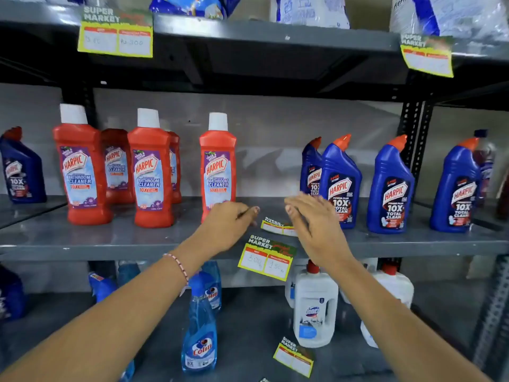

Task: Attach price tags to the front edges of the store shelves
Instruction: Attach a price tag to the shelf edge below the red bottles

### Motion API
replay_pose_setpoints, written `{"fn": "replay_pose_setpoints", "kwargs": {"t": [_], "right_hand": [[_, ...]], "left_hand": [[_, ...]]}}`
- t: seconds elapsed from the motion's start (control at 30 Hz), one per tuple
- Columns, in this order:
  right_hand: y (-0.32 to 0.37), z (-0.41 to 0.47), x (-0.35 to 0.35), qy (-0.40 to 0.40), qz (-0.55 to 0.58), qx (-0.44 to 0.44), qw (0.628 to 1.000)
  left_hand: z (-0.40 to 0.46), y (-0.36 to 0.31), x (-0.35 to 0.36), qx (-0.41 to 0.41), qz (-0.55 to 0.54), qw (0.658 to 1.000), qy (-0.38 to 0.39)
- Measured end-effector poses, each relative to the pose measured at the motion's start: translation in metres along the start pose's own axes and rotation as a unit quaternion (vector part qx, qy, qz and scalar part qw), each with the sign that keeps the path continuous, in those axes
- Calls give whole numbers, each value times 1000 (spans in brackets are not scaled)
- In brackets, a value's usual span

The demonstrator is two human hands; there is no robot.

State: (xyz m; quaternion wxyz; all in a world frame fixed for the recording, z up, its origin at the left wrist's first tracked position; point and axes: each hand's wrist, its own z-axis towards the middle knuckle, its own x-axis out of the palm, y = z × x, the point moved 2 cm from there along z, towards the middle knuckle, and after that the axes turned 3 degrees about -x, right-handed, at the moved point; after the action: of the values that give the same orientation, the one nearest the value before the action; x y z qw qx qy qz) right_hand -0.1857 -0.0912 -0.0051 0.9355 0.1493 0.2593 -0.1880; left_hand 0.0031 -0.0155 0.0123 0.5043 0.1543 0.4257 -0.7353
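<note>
A yellow-and-green "Super Market" price tag with handwritten prices hangs on the front edge of the middle shelf. Just above it a loose tag lies flat on the shelf top. My left hand reaches over the shelf, fingers stretched toward the loose tag with nothing visible in them. My right hand hovers blurred over the tag's right end, fingers spread. Two more tags, one on the left and one on the right, hang on the top shelf's edge. Another loose tag lies on the lower shelf.
Red Harpic bottles stand left of my hands and blue Harpic bottles right of them, the nearest close to each hand. Below are blue Colin spray bottles and white Domex bottles. A perforated black upright stands at the right.
</note>
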Motion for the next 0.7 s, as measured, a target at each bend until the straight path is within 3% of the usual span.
{"fn": "replay_pose_setpoints", "kwargs": {"t": [0.07,0.13,0.37,0.53,0.7], "right_hand": [[-8,-19,10,42,51,16,998],[-14,-39,24,82,60,29,994],[6,-45,41,8,135,43,990],[80,-30,87,-29,167,16,985],[162,-2,153,-23,170,-7,985]], "left_hand": [[-6,7,9,-9,-68,995,70],[-16,12,15,-22,-106,990,86],[-49,22,10,-52,-163,985,-18],[-92,78,-35,-130,-217,965,-68],[-117,141,-95,-203,-172,953,-144]]}}
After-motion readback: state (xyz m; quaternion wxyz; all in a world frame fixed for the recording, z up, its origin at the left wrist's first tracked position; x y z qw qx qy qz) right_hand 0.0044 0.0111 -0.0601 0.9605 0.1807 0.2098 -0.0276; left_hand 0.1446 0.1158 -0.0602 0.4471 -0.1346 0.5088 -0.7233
